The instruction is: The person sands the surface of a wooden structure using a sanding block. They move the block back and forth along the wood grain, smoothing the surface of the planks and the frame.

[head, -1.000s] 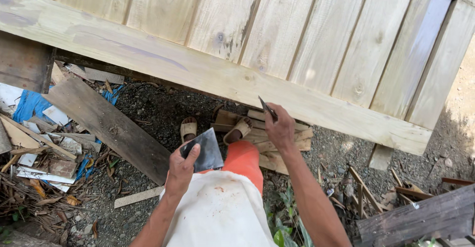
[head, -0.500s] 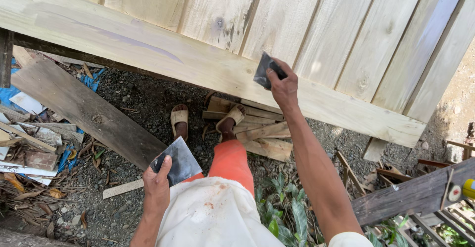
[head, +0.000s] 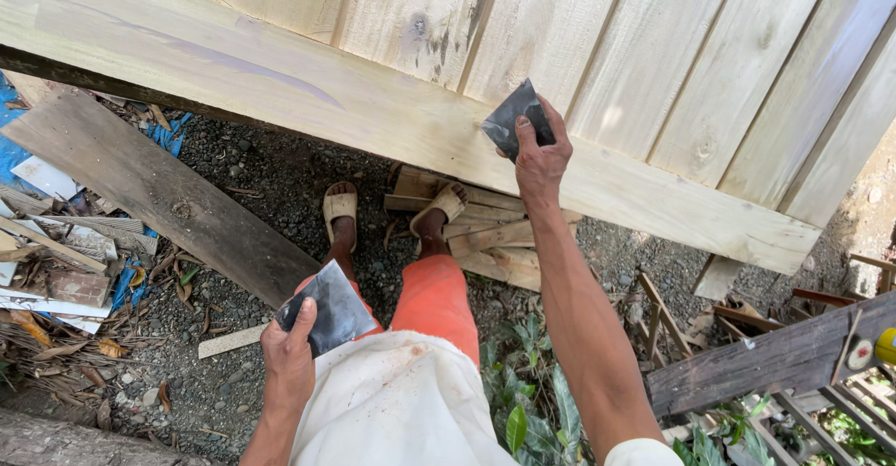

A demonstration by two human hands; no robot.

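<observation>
R hand [head: 541, 163] on rail [head: 280, 83], L hand [head: 287, 363] w/ scraper [head: 334, 307] above gravel [head: 252, 172]

Dark grey scraper blades [head: 519, 119], pale yellowish knotted fence boards [head: 653, 65], orange shorts [head: 434, 298], tan sandals [head: 340, 207].

1. The left hand [head: 287, 359] and right hand [head: 541, 160] are bare, with no gloves.
2. A white shirt [head: 397, 405] hangs above orange shorts [head: 434, 298].
3. Past the shorts, tan sandals [head: 340, 207] cover both feet.

Two dark scraper blades [head: 516, 118] (one per hand), two sandals [head: 340, 207].
</observation>
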